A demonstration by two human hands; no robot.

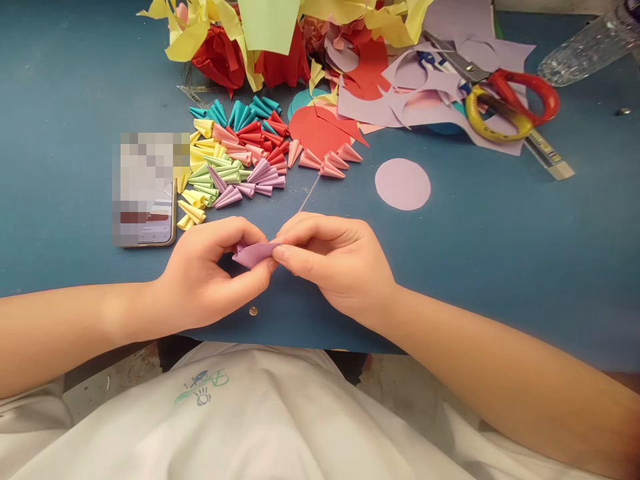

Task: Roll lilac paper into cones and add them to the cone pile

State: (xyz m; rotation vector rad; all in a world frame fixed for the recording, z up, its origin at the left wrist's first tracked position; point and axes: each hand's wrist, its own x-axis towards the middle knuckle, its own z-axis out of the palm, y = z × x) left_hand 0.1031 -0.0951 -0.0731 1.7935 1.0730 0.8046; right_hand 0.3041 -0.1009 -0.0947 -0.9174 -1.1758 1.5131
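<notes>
Between my two hands is a piece of lilac paper (256, 254), partly rolled into a cone. My left hand (213, 270) pinches its wide left side between thumb and fingers. At its narrow right end, the thumb and forefinger of my right hand (335, 257) close on the paper. A thin stick (310, 192) slants up from behind my right fingers; its lower end is hidden. Just beyond my hands lie many small paper cones (260, 175) in teal, red, pink, yellow, green and lilac. A flat lilac paper circle (403, 184) rests to the right.
Left of the cones lies a phone (150, 230). Scissors (500, 93) with red and yellow handles lie on lilac paper scraps (370, 107), near a ruler (553, 157) and a clear bottle (585, 50). Yellow and red crumpled paper (220, 57) sits at the back of the blue table (500, 267).
</notes>
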